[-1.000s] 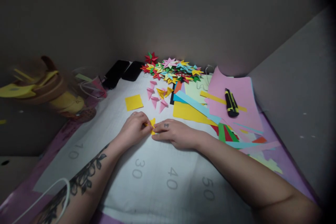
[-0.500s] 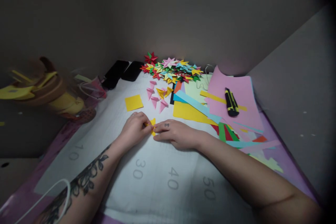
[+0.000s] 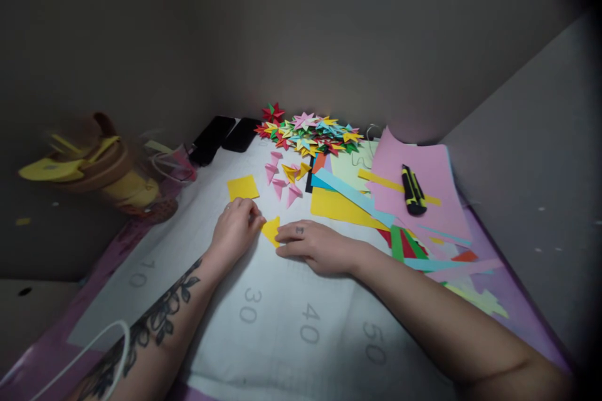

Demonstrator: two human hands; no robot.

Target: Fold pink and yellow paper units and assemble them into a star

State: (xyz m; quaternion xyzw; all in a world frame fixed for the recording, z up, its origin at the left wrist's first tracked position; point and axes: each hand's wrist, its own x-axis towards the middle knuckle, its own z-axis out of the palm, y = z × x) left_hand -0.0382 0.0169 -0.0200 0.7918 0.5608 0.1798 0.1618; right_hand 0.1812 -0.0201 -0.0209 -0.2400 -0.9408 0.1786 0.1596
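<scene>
On the white sheet, a small piece of folded yellow paper [image 3: 271, 232] lies between my two hands. The fingers of my left hand [image 3: 235, 225] are curled together, with the thumb tip at the paper's left corner. From the other side my right hand [image 3: 322, 247] grips the paper's right edge with its fingertips, which partly cover it. Just beyond my left hand is a flat yellow paper square [image 3: 243, 187]. Several folded pink paper pieces [image 3: 277, 187] and folded yellow pieces [image 3: 296, 171] sit farther back.
Multicoloured paper stars [image 3: 310, 131] are piled at the wall. Right of them lie pink sheets [image 3: 437, 182] with a utility knife [image 3: 414, 191] on top, plus coloured paper strips [image 3: 352, 191]. Two dark phones [image 3: 241, 135] and a brown and yellow container [image 3: 117, 182] stand at left.
My left fingers have shifted slightly left from the yellow paper's middle, and more of its surface shows. My right hand stays at its right edge. The camera view has tilted a little.
</scene>
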